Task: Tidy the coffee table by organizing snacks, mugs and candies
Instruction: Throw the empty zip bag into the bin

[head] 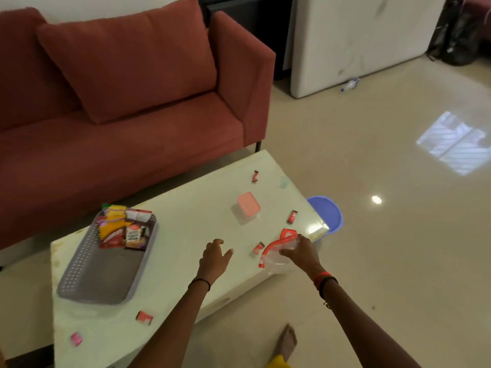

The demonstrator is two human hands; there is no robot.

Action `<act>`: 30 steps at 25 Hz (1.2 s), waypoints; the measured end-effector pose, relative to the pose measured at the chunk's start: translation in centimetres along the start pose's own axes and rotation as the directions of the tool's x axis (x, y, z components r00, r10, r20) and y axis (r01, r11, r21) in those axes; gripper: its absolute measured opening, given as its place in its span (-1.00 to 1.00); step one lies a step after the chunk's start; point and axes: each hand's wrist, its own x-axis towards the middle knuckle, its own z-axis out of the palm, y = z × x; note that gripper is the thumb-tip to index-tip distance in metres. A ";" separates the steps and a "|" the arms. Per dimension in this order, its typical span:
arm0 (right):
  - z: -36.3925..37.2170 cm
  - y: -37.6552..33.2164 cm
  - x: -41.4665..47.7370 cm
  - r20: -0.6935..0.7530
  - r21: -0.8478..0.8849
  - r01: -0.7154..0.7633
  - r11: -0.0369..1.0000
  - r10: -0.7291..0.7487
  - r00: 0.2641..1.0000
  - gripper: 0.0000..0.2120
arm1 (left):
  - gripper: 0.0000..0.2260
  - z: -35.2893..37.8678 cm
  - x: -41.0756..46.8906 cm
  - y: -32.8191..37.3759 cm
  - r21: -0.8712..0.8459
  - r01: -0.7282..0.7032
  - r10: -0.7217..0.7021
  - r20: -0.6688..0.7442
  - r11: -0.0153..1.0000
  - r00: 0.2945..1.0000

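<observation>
My right hand (pixel 300 252) grips a clear plastic bag with a red zip edge (pixel 279 249) at the near right edge of the pale coffee table (pixel 186 221). My left hand (pixel 214 257) hovers open over the table, just left of a small red candy (pixel 258 247). More red candies lie scattered: one near the right edge (pixel 292 216), one at the far end (pixel 255 176), two at the near left (pixel 144 317) (pixel 76 338). A grey perforated tray (pixel 103 272) holds snack packets (pixel 123 229) at its far end. A clear box with a pink lid (pixel 247 207) stands mid-table.
A red sofa (pixel 119 102) runs along the table's far side. A blue plastic bucket (pixel 328 213) stands on the floor just beyond the table's right corner. A plastic bottle (pixel 350 85) lies on the tiled floor by a white cabinet. My bare foot (pixel 287 343) is beside the table.
</observation>
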 end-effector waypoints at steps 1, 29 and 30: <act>-1.9 1.2 1.5 -0.022 0.018 -0.021 1.000 0.021 1.000 -0.49 | -0.62 1.4 1.2 1.9 0.024 -0.005 0.005 0.020 1.000 1.000; -6.7 24.7 45.7 -0.378 -0.352 -0.075 0.933 -0.068 0.923 -0.70 | -0.65 30.5 40.9 26.0 0.106 -0.493 0.484 0.098 0.864 0.869; -5.7 25.2 46.7 -0.334 -0.366 -0.075 0.928 -0.055 0.941 -0.65 | -0.66 30.7 41.7 25.7 0.111 -0.501 0.494 0.087 0.858 0.865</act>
